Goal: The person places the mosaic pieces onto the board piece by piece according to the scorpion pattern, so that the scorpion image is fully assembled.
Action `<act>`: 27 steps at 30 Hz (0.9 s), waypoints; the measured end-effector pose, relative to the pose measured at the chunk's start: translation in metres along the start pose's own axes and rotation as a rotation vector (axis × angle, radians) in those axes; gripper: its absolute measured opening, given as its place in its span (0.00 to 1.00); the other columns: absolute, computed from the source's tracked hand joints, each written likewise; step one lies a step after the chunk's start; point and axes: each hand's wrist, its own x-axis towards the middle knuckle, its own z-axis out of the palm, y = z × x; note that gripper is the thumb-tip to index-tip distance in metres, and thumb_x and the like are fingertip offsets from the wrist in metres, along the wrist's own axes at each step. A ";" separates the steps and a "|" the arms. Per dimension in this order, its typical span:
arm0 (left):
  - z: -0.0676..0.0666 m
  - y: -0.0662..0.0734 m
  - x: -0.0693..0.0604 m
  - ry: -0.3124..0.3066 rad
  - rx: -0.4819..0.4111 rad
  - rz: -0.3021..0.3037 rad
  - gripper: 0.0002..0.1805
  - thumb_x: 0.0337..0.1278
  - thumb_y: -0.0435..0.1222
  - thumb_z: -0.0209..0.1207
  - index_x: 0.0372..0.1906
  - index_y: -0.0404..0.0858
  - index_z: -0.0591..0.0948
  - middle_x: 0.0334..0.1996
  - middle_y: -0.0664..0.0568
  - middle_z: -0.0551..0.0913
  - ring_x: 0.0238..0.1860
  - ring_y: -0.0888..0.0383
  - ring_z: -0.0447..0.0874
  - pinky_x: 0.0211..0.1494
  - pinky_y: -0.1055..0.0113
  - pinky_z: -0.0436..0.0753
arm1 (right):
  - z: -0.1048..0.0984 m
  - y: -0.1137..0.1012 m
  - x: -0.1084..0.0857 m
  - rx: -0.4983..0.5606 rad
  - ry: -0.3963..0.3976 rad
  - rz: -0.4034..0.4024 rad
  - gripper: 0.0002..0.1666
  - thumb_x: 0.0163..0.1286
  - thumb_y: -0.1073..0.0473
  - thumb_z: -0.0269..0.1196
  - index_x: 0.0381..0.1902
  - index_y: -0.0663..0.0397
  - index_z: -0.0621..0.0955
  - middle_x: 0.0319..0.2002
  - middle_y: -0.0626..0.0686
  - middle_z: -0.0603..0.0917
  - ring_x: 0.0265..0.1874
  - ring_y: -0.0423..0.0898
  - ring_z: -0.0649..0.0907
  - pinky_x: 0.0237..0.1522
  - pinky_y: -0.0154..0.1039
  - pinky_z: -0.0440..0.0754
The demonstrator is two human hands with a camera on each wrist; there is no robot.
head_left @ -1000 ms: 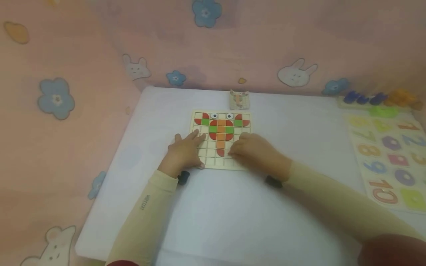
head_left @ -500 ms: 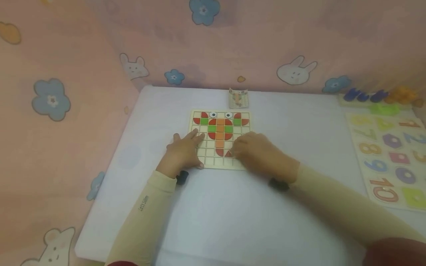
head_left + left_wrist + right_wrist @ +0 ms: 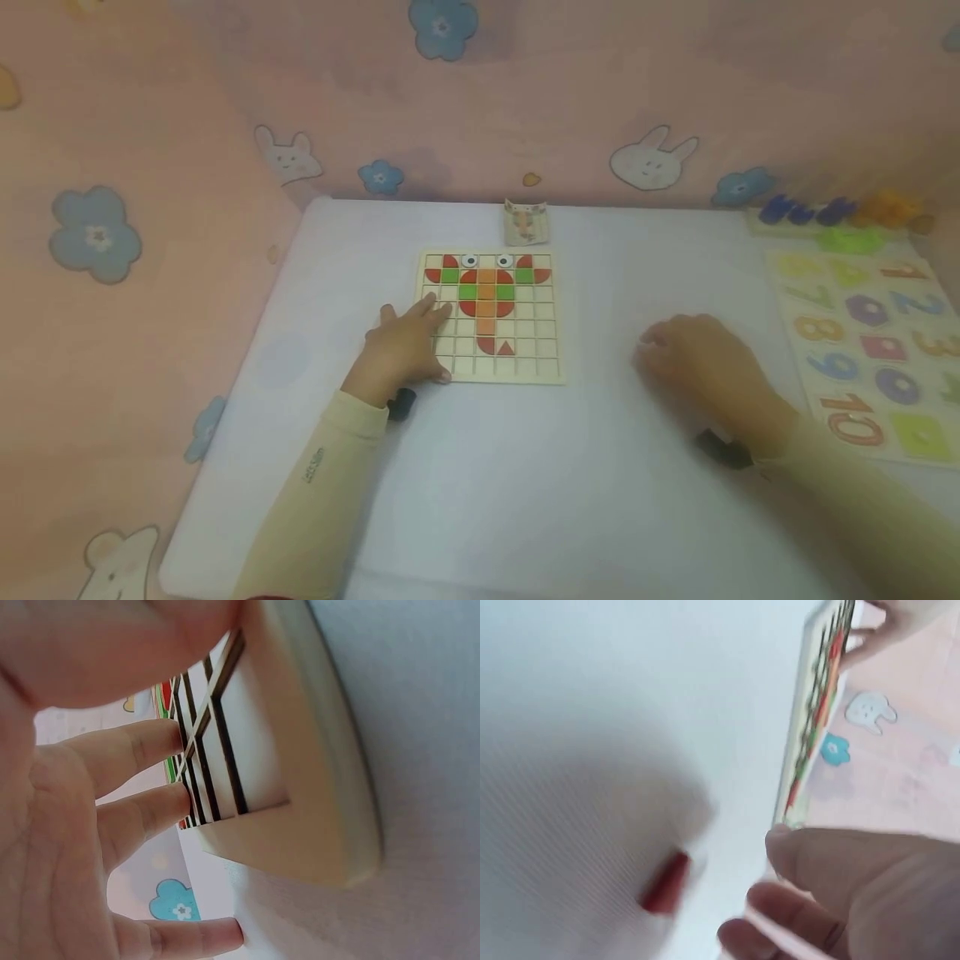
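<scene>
A square wooden puzzle board (image 3: 540, 367) with a grid lies on the table, bearing red, orange and green pieces and two eye pieces. My left hand (image 3: 401, 346) rests on its left edge with spread fingers; in the left wrist view the fingertips touch the grid. At the pattern's lower end sits a red triangle (image 3: 506, 348), beside a rounded red piece (image 3: 486, 345). My right hand (image 3: 701, 371) is over the table, right of the board. In the right wrist view its thumb and fingers stand apart, and a blurred red piece (image 3: 667, 885) shows beyond them.
A small creased pattern card (image 3: 527, 223) stands behind the board. Right of my right hand lies a number puzzle (image 3: 840, 379). Blue and orange toys (image 3: 836, 211) and a green piece (image 3: 851, 242) are at the back right, near the patterned wall (image 3: 570, 83).
My right hand has left the board and moved right, over the table. The red triangle, partly covered by its fingers before, is now in full view. The left hand stays on the board.
</scene>
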 end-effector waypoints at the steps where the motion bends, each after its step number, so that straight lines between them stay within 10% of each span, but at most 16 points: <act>1: 0.000 0.000 0.000 0.002 -0.001 0.002 0.62 0.40 0.46 0.85 0.84 0.56 0.63 0.86 0.55 0.51 0.62 0.39 0.62 0.58 0.36 0.75 | 0.003 0.001 -0.005 -0.005 0.006 0.004 0.16 0.75 0.55 0.68 0.53 0.61 0.86 0.49 0.61 0.87 0.53 0.63 0.82 0.60 0.65 0.74; 7: -0.003 -0.001 -0.001 0.011 -0.004 0.011 0.62 0.40 0.46 0.85 0.84 0.56 0.64 0.86 0.54 0.52 0.58 0.41 0.63 0.56 0.39 0.76 | 0.017 0.001 -0.017 0.130 0.079 0.159 0.21 0.76 0.49 0.66 0.49 0.64 0.85 0.40 0.61 0.87 0.43 0.61 0.84 0.50 0.64 0.78; 20: -0.003 -0.001 -0.004 0.002 0.003 0.011 0.63 0.39 0.47 0.85 0.84 0.56 0.63 0.86 0.54 0.52 0.57 0.42 0.63 0.55 0.40 0.76 | 0.024 0.004 -0.023 0.159 0.182 0.028 0.13 0.78 0.59 0.64 0.53 0.62 0.85 0.51 0.63 0.87 0.55 0.64 0.81 0.62 0.66 0.72; 27: -0.003 0.000 -0.004 0.000 0.005 0.011 0.62 0.40 0.47 0.85 0.84 0.56 0.64 0.86 0.54 0.52 0.58 0.41 0.63 0.56 0.39 0.76 | 0.024 0.007 -0.030 0.145 0.154 0.102 0.12 0.78 0.56 0.66 0.52 0.56 0.87 0.51 0.59 0.87 0.55 0.62 0.80 0.59 0.64 0.73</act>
